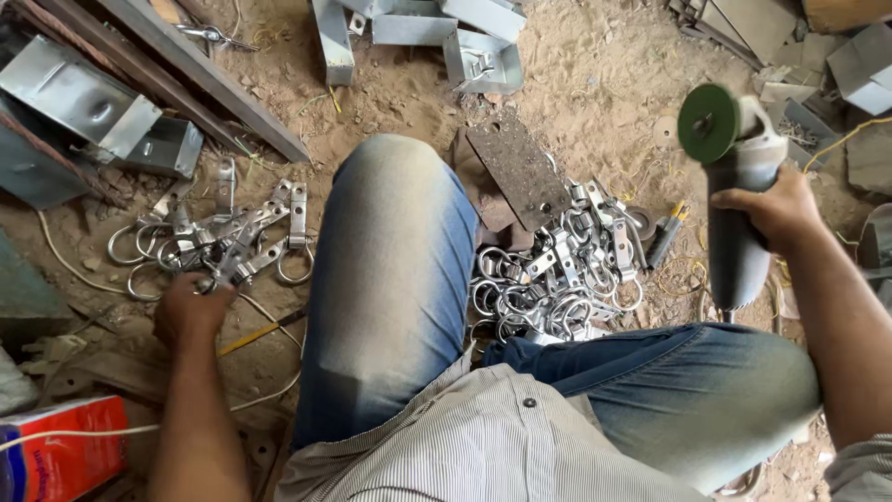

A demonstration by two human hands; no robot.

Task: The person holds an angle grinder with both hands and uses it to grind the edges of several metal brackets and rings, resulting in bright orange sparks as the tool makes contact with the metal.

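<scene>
- Gripping the grey body of an angle grinder (739,200), my right hand (776,212) is wrapped closed around it at the right of the scene, with the green disc (708,123) at the far end, raised off the ground.
- I see my left hand (189,307) closed on one metal ring clamp (216,277) at the near edge of the left pile of clamps (218,237) (the fingers are curled under, so the exact grip is hidden).
- Between my knees lies a second pile of clamps (557,274), just right of my left leg in faded jeans (395,279).
- A rusty perforated plate (517,169) rests on the sand just beyond that pile, touching its far edge.
- Farther out I see folded sheet-metal boxes (88,102) at far left, more at the far middle, and a red carton (65,455) at near left.
</scene>
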